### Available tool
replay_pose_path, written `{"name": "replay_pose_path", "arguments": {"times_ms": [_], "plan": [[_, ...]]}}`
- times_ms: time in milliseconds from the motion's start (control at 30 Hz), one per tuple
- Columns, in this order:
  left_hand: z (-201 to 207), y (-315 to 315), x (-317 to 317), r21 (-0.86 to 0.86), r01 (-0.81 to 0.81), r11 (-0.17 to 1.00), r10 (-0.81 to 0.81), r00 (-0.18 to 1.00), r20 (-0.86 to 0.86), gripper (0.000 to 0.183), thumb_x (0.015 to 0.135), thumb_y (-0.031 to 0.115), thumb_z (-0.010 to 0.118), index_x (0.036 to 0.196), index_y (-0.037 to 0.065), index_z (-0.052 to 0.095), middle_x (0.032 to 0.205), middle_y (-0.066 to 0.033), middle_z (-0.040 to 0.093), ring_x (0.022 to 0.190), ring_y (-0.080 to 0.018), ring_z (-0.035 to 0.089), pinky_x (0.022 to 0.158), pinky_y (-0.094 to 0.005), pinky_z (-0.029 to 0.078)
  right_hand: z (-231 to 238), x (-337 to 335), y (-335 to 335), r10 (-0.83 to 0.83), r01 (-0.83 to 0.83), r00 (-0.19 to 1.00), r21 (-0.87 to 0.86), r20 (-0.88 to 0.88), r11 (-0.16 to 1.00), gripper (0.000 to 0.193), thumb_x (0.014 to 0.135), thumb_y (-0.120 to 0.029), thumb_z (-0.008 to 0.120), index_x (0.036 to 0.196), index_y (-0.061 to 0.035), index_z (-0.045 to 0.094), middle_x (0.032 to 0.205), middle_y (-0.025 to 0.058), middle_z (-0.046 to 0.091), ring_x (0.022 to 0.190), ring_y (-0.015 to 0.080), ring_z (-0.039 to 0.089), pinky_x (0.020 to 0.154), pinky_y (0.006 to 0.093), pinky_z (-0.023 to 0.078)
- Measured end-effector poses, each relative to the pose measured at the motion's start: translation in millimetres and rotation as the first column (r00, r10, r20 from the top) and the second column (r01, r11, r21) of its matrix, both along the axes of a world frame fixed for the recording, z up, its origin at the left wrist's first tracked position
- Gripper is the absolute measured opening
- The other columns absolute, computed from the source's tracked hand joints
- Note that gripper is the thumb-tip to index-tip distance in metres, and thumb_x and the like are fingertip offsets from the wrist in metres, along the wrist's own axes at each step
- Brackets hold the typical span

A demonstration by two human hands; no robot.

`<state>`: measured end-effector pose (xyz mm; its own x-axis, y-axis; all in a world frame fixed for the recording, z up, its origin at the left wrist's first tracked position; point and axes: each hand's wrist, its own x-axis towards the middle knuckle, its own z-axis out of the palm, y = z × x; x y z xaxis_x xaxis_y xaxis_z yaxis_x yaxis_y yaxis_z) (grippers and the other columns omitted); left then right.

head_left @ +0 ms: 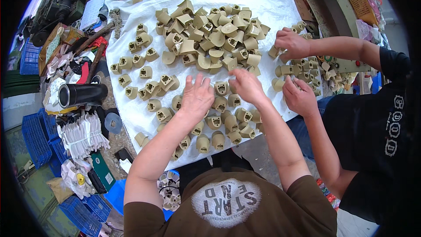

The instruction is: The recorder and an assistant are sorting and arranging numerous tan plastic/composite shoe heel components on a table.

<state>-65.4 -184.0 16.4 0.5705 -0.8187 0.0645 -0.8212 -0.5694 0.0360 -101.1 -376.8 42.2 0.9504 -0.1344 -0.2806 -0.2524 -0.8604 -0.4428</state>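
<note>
Khaki heel-shaped pieces, which look like shoe heels, cover much of a white sheet. My left hand reaches palm down over the near pieces, fingers stretched out and a little apart. Close to its thumb side stands a heel piece with its socketed end up. My right hand is just right of that piece, at the near edge of a big heap of heel pieces. Its fingers reach left, slightly blurred, and I see nothing held in them. More heel pieces stand between my forearms, many with sockets showing.
On the right, a co-worker's hands handle pieces at the white sheet's edge. Left of the table lie a black cylinder, a bundle of white sheets and blue crates. A lidless blue bin stands near my left side.
</note>
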Motion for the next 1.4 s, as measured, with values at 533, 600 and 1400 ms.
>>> {"name": "replay_pose_path", "arguments": {"times_ms": [533, 600, 1400], "plan": [[3.8, 19.5, 37.2, -0.439, -0.215, 0.873, 0.172, 0.976, -0.136, 0.01, 0.071, 0.008, 0.067, 0.08, 0.01, 0.067, 0.086, -0.0048, 0.055, 0.094, -0.0241, 0.049, 0.084, -0.0425, 0.032, -11.1, -0.4, -24.9, 0.325, -0.095, 0.819, -0.446, 0.473, 0.89, 0.006, 0.069, -0.009, 0.06, 0.073, -0.0113, 0.056, 0.082, 0.0053, 0.048, 0.083, 0.0236, 0.049, 0.069, 0.0354, 0.04], [1.8, 15.8, 42.4, -0.435, -0.19, 0.88, 0.155, 0.981, -0.115, 0.009, 0.07, 0.008, 0.067, 0.079, 0.01, 0.067, 0.086, -0.0044, 0.055, 0.094, -0.024, 0.048, 0.083, -0.0413, 0.032, -13.0, -17.4, -23.6, 0.275, -0.051, 0.854, -0.455, 0.441, 0.889, 0.005, 0.069, -0.007, 0.059, 0.071, -0.0092, 0.055, 0.081, 0.006, 0.048, 0.081, 0.0248, 0.049, 0.068, 0.0378, 0.039], [4.4, -2.9, 39.9, -0.377, -0.235, 0.896, 0.144, 0.957, -0.253, 0.021, 0.069, 0.013, 0.074, 0.089, 0.011, 0.068, 0.093, -0.0045, 0.055, 0.102, -0.0247, 0.046, 0.09, -0.0438, 0.03, -19.6, 25.0, -47.8, -0.549, 0.592, 0.804, -0.219, 0.227, 0.776, 0.059, 0.068, -0.043, 0.076, 0.107, -0.0034, 0.058, 0.106, 0.0157, 0.053, 0.11, 0.0319, 0.049, 0.086, 0.043, 0.045]]}}
